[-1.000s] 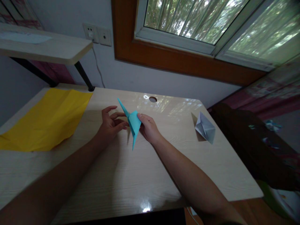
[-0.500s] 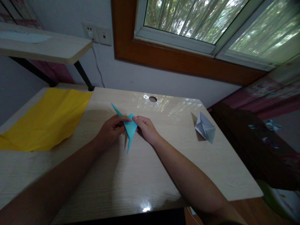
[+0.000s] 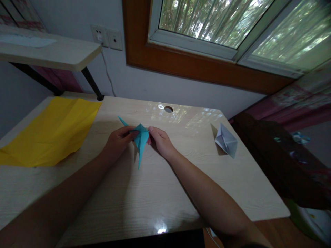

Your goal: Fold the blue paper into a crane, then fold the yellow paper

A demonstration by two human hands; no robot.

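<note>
A folded blue paper figure (image 3: 140, 141) with long pointed tips is held just above the light wooden table (image 3: 144, 196), near its middle. My left hand (image 3: 119, 140) pinches its left side, and my right hand (image 3: 160, 141) pinches its right side. One tip points down toward me, another sticks out up-left past my left fingers.
A creased yellow paper sheet (image 3: 51, 131) lies flat at the table's left. A folded white paper boat (image 3: 226, 142) stands at the right. A cable hole (image 3: 168, 109) sits near the far edge. A shelf (image 3: 49, 51) overhangs the back left; a dark chair (image 3: 279, 158) stands beyond the right edge.
My left hand closed in from open fingers and took hold of the blue figure. The figure shifted slightly left and lower between both hands.
</note>
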